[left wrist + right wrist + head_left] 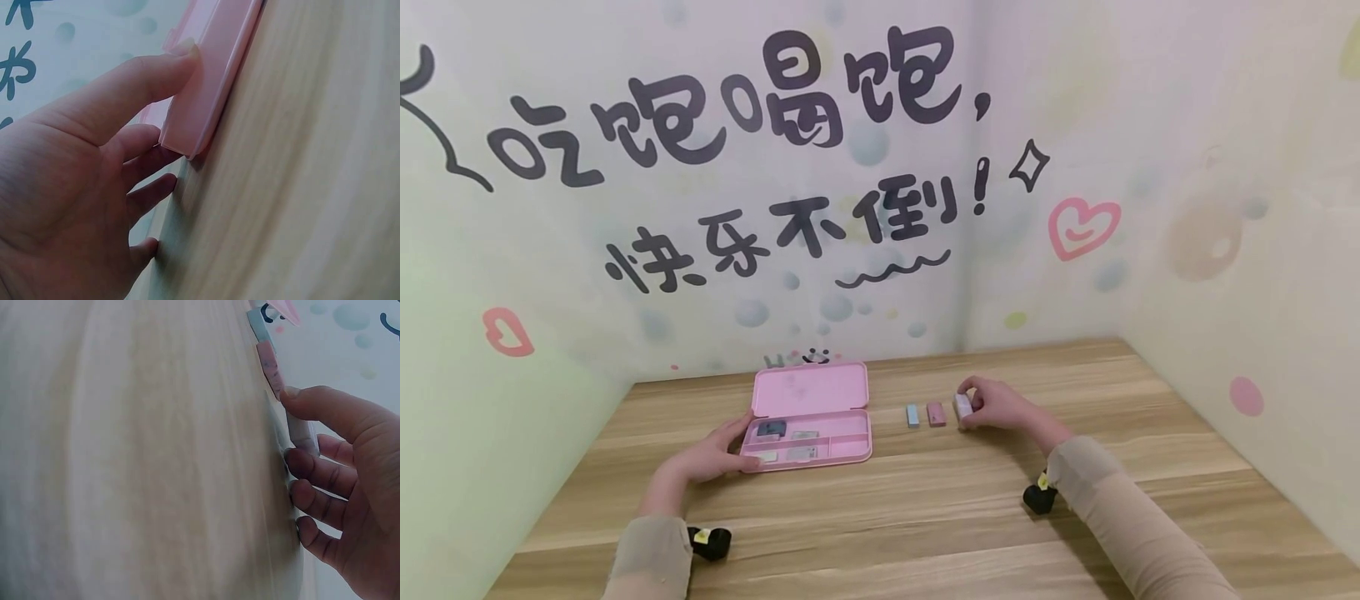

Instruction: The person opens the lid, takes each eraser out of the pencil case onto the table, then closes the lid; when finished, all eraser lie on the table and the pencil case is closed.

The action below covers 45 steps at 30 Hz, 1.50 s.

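In the head view an open pink pencil case [848, 451] lies on the table, its lid [811, 389] tilted back toward the wall. My left hand [710, 452] grips the case's left end, and the left wrist view has the thumb pressed on its side wall [209, 94]. Inside the compartments are a dark block [772, 428] and several pale ones. With thumb and fingers, my right hand [1000, 406] pinches a whitish eraser [962, 407]; its underside is hidden. To its left, apart from it, are a pink eraser [936, 414] and a narrow light-blue eraser [912, 416].
The wooden table [880, 533] runs back to a printed wall [880, 325], with side walls to the left and right. A black wrist device [711, 543] is on the left forearm, another black device [1040, 498] on the right.
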Each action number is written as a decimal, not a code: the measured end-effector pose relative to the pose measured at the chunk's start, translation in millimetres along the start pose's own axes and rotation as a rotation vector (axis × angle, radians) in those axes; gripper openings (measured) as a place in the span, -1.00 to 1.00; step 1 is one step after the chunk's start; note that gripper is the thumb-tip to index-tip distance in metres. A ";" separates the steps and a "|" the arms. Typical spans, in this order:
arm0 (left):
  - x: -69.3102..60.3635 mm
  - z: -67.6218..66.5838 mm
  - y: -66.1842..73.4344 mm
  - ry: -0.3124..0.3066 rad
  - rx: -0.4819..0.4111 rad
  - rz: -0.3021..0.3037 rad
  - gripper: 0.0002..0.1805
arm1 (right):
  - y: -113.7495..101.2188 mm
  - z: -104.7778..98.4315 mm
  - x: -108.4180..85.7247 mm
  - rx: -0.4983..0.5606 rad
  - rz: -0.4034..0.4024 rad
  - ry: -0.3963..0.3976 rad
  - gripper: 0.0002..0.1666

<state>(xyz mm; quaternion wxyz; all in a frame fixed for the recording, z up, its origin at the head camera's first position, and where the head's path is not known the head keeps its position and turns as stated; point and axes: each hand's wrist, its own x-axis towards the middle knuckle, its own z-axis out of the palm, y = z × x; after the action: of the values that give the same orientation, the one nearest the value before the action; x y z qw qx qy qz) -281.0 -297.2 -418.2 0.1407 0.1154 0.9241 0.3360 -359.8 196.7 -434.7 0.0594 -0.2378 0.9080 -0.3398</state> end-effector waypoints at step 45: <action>-0.7 -0.9 -0.3 0.012 0.014 -0.008 0.15 | -112.5 19.5 65.1 -0.090 -0.172 -0.297 -0.59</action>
<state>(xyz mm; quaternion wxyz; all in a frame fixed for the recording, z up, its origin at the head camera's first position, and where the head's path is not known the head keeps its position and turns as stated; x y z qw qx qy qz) -280.7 -298.1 -417.6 0.1356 0.1108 0.9277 0.3296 -367.7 80.7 -373.5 0.1529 -0.3645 0.8799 -0.2638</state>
